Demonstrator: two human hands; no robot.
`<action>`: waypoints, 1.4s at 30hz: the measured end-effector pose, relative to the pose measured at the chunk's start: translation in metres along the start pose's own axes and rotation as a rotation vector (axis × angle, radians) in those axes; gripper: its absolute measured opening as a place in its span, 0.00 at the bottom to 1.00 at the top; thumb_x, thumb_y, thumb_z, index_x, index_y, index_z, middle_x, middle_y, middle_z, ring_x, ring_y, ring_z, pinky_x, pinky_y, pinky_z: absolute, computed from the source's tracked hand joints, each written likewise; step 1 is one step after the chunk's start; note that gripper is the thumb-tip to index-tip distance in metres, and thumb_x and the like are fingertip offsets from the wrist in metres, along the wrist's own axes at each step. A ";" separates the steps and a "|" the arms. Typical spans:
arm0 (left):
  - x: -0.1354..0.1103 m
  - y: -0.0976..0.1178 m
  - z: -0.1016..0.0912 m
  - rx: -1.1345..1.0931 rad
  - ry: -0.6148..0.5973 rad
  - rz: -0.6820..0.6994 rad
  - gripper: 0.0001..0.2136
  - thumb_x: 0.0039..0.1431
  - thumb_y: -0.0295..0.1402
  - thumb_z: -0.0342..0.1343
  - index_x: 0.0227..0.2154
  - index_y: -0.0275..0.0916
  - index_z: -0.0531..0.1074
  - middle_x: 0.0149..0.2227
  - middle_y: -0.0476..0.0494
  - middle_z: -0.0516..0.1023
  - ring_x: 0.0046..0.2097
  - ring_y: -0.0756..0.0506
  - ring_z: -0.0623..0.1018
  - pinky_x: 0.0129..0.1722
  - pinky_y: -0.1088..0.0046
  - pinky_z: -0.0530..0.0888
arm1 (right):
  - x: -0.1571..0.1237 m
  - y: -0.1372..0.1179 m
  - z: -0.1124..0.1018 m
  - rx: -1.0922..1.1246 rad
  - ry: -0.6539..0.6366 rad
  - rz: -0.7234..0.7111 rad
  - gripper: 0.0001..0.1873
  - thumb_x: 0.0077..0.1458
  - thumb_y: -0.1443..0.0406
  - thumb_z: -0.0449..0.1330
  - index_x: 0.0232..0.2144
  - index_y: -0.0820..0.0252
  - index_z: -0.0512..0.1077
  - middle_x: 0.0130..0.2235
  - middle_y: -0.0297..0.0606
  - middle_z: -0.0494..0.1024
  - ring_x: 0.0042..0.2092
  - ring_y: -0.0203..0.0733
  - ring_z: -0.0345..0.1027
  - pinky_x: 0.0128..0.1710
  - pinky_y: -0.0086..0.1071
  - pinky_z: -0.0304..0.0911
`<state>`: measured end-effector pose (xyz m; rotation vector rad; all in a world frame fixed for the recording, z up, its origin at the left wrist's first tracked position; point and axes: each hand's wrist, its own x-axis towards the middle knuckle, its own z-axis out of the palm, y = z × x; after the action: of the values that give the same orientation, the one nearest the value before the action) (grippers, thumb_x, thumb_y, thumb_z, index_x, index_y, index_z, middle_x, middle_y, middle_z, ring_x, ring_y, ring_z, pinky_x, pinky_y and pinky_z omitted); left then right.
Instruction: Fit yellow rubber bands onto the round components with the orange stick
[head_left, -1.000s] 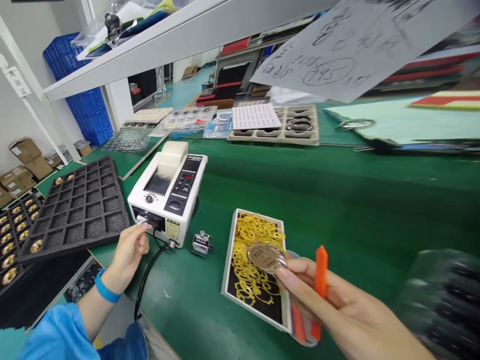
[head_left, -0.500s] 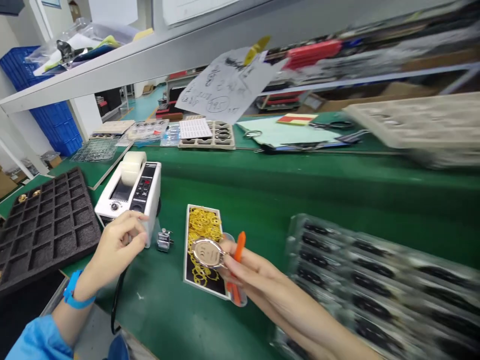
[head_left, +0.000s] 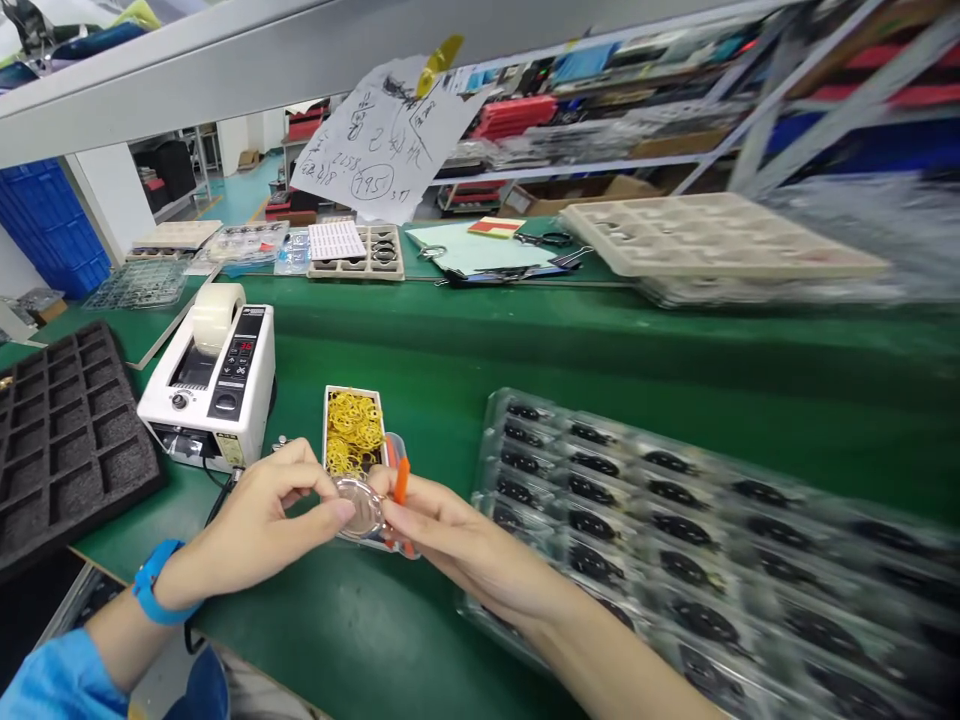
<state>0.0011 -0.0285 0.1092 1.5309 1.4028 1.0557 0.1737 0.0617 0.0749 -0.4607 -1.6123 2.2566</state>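
Observation:
My right hand grips a round silver watch case, its flat back turned up towards me. An orange pointed stick sticks up between the same fingers; its exact kind is unclear. At the watch case's left edge, my left hand has thumb and forefinger closed in a pinch. What lies between those fingertips, if anything, I cannot make out. Just behind the hands is a white-rimmed box of yellow ring-shaped pieces, partly covered by them. A clear container with orange pieces peeks out beside it.
A white tape dispenser with a clear tape roll stands at left, by a black compartment tray. Clear plastic trays of dark parts fill the right. Farther back are a beige tray, scissors and a hanging paper.
My left hand has moved right from the tape dispenser to the watch case's edge. My right hand still holds the watch case and orange stick. The view has swung to the right.

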 end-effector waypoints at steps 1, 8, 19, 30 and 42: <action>0.000 0.000 -0.001 -0.017 -0.010 -0.012 0.10 0.60 0.35 0.55 0.24 0.39 0.71 0.29 0.51 0.59 0.34 0.49 0.62 0.35 0.71 0.58 | 0.000 0.001 0.000 -0.002 -0.003 -0.002 0.25 0.50 0.44 0.63 0.26 0.58 0.63 0.25 0.28 0.58 0.27 0.33 0.46 0.28 0.29 0.44; -0.001 -0.002 0.001 -0.058 0.012 -0.045 0.10 0.59 0.34 0.55 0.23 0.38 0.70 0.28 0.51 0.58 0.33 0.49 0.61 0.33 0.71 0.56 | 0.000 0.001 0.000 -0.014 0.019 0.009 0.26 0.50 0.42 0.62 0.25 0.58 0.63 0.26 0.29 0.57 0.28 0.34 0.46 0.28 0.30 0.44; 0.001 -0.003 0.006 -0.044 0.050 -0.056 0.11 0.58 0.34 0.54 0.20 0.38 0.68 0.27 0.51 0.57 0.32 0.49 0.61 0.33 0.71 0.57 | -0.001 0.001 -0.001 -0.031 0.069 0.037 0.27 0.48 0.41 0.63 0.26 0.58 0.64 0.27 0.30 0.59 0.29 0.35 0.48 0.28 0.29 0.46; -0.002 0.002 0.011 0.294 0.178 -0.011 0.13 0.56 0.31 0.55 0.19 0.38 0.60 0.26 0.52 0.59 0.30 0.51 0.64 0.31 0.72 0.61 | -0.003 0.001 -0.001 -0.116 0.042 -0.005 0.23 0.54 0.44 0.60 0.27 0.58 0.65 0.29 0.32 0.61 0.29 0.35 0.50 0.28 0.29 0.48; -0.004 -0.008 0.008 0.264 0.253 0.377 0.05 0.58 0.31 0.59 0.37 0.43 0.77 0.46 0.40 0.73 0.49 0.43 0.74 0.48 0.64 0.70 | -0.007 0.002 0.005 0.001 0.012 0.029 0.21 0.52 0.46 0.63 0.30 0.57 0.69 0.29 0.32 0.65 0.32 0.37 0.57 0.35 0.31 0.54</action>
<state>0.0054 -0.0319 0.0991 1.9635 1.5050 1.3713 0.1776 0.0544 0.0752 -0.4990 -1.6089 2.2714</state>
